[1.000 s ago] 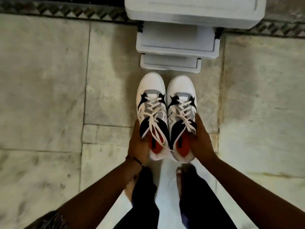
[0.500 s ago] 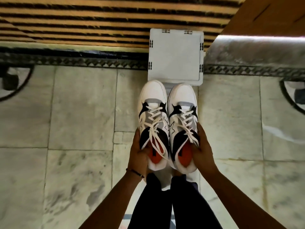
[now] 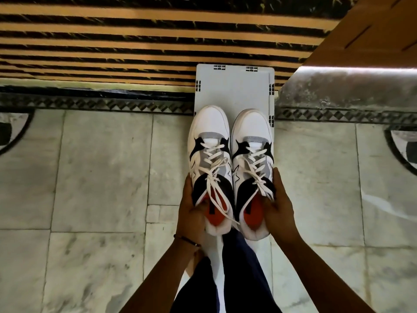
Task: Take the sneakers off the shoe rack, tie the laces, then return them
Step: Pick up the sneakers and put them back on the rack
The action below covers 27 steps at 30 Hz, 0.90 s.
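Sneakers pushed forward since a moment ago — toes now over the white shoe rack (image 3: 234, 91), heels short of its front edge. My left hand (image 3: 191, 213) grips the left sneaker (image 3: 209, 154) at the heel side, thumb in the orange collar; my right hand (image 3: 278, 206) clamps the right sneaker (image 3: 251, 159) the same way. Laces (image 3: 216, 177) tied, loops trailing toward me. Rack stands on marble floor (image 3: 101, 177) — striped wall (image 3: 112, 41) behind it.
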Available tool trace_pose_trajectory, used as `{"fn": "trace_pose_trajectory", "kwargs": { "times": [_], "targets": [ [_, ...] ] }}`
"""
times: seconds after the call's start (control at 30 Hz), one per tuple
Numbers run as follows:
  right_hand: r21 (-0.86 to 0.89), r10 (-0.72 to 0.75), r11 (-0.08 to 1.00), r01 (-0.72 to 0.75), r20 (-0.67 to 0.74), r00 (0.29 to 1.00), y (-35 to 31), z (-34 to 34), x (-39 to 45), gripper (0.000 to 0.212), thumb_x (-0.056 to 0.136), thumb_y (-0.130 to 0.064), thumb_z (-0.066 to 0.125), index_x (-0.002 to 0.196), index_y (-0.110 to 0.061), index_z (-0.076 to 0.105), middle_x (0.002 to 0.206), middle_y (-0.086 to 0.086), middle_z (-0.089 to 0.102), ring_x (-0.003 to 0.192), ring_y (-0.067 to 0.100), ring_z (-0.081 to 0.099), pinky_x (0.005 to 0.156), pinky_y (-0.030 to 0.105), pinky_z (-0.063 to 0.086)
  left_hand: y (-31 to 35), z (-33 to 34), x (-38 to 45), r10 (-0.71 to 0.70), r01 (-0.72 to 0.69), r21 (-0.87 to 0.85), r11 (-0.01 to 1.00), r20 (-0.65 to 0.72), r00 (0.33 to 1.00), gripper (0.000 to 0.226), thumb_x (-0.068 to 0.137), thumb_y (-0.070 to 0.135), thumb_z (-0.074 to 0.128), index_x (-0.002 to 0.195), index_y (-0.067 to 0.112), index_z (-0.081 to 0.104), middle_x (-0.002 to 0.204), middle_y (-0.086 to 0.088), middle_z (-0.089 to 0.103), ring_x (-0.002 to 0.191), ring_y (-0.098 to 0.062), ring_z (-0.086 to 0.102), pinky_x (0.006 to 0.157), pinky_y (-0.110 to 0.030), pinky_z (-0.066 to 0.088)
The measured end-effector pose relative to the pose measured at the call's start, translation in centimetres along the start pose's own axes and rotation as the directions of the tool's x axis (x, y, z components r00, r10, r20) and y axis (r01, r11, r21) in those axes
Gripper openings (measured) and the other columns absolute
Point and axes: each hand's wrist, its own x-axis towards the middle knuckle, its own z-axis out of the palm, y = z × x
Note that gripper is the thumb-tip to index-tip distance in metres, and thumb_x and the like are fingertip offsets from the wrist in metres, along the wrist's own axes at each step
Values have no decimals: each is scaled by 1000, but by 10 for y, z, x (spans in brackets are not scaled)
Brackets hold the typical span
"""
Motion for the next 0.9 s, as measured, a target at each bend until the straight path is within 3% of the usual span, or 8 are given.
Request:
{"fn": "trace_pose_trajectory", "kwargs": {
  "times": [0.1, 0.23, 0.47, 0.57, 0.67, 0.77, 0.83, 0.9],
  "targets": [
    [-49, 33, 998, -34, -14, 999, -11, -2, 39, 67, 88, 3, 49, 145, -20, 22, 132, -5, 48, 118, 9, 47, 77, -8, 34, 12, 14, 39, 77, -74, 73, 995, -44, 996, 61, 78, 3, 50, 135, 15, 34, 139, -12, 47, 126, -19, 45, 96, -10, 42],
    [-50, -13, 999, 14, 18, 1000, -29, -5, 108, 65, 89, 4, 47, 144, -20, 23, 123, -18, 48, 105, 1, 53, 73, -6, 36, 32, 35, 103, 73, -72, 66, 995, -20, 997, 58, 80, -1, 48, 135, 12, 37, 138, -14, 49, 128, -24, 46, 108, -37, 39],
    [-140, -26, 990, 28, 21, 999, -39, 1, 200, 67, 87, -15, 49, 146, -22, 18, 146, 4, 43, 129, 20, 45, 103, 26, 36, 51, 55, 188, 40, -39, 94, 995, -10, 999, 64, 74, 12, 50, 137, 16, 35, 138, -17, 48, 128, -29, 45, 109, -54, 35],
    [-139, -38, 989, 40, 16, 999, -37, 3, 227, 64, 89, -7, 47, 145, -23, 20, 136, -7, 46, 118, 13, 49, 87, 4, 37, 50, 60, 216, 33, -32, 147, 989, -4, 999, 69, 71, 16, 47, 138, 15, 32, 140, -15, 45, 129, -27, 43, 111, -51, 33],
    [-128, -13, 992, 15, 17, 1000, -40, 3, 241, 63, 90, -8, 48, 145, -22, 20, 134, -2, 51, 114, 14, 52, 80, 8, 37, 52, 62, 231, 49, -55, 225, 973, 33, 998, 71, 72, 17, 45, 140, 9, 26, 143, -16, 41, 131, -26, 40, 113, -49, 31],
    [-126, -14, 992, 15, 11, 1000, -44, 4, 244, 62, 90, -5, 48, 144, -21, 22, 121, -10, 49, 107, 8, 48, 67, -6, 35, 56, 57, 242, 49, -77, 300, 951, 101, 994, 68, 74, 11, 42, 139, 10, 26, 142, -16, 42, 131, -25, 40, 113, -49, 31],
    [-115, 0, 993, 2, 14, 1000, -43, 6, 247, 62, 90, -4, 47, 144, -22, 22, 126, -11, 47, 112, 9, 48, 78, -3, 37, 59, 54, 247, 43, -83, 314, 946, 132, 990, 66, 75, 9, 42, 138, 11, 27, 141, -16, 43, 132, -26, 40, 113, -50, 30],
    [-145, 16, 989, -12, 28, 999, -40, 8, 250, 65, 89, -10, 47, 146, -23, 18, 143, -4, 43, 126, 17, 45, 103, 24, 39, 63, 54, 247, 41, -90, 344, 935, 148, 988, 62, 79, 4, 42, 139, 11, 25, 142, -16, 41, 133, -26, 38, 115, -48, 28]
  ]
}}
